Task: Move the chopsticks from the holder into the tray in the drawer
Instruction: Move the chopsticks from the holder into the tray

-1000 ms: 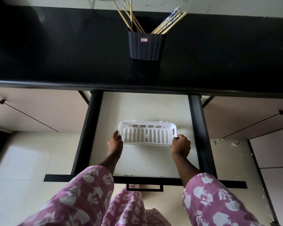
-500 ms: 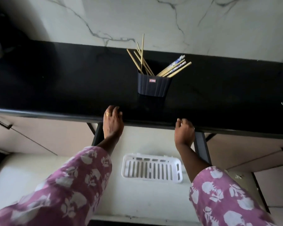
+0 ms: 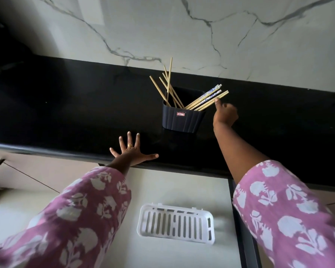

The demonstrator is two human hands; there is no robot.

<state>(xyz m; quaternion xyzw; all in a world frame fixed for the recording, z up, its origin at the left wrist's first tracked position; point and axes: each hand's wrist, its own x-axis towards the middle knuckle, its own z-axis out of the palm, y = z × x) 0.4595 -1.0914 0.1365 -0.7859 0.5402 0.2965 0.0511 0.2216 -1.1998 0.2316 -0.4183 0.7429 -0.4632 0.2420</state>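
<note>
A dark ribbed holder (image 3: 182,120) stands on the black counter (image 3: 75,113). Several plain chopsticks (image 3: 167,88) lean left in it, and a few more, some blue-patterned (image 3: 207,96), lean right. My right hand (image 3: 225,115) is just right of the holder, one fingertip touching the lowest right-leaning chopstick near its end, the other fingers curled. Whether it grips is not visible. My left hand (image 3: 132,151) lies flat with fingers spread on the counter's front edge, holding nothing. A white slotted tray (image 3: 175,222) sits empty in the open drawer (image 3: 162,186) below.
A white marble wall (image 3: 182,31) rises right behind the holder. Beige cabinet fronts (image 3: 37,171) with dark handles flank the drawer. The drawer's dark right rail (image 3: 244,238) runs beside the tray. Pink floral sleeves cover both forearms.
Both hands let go of the tray and rose to the counter. The left hand has since spread flat on the edge, and the right has reached up to the right-leaning chopsticks.
</note>
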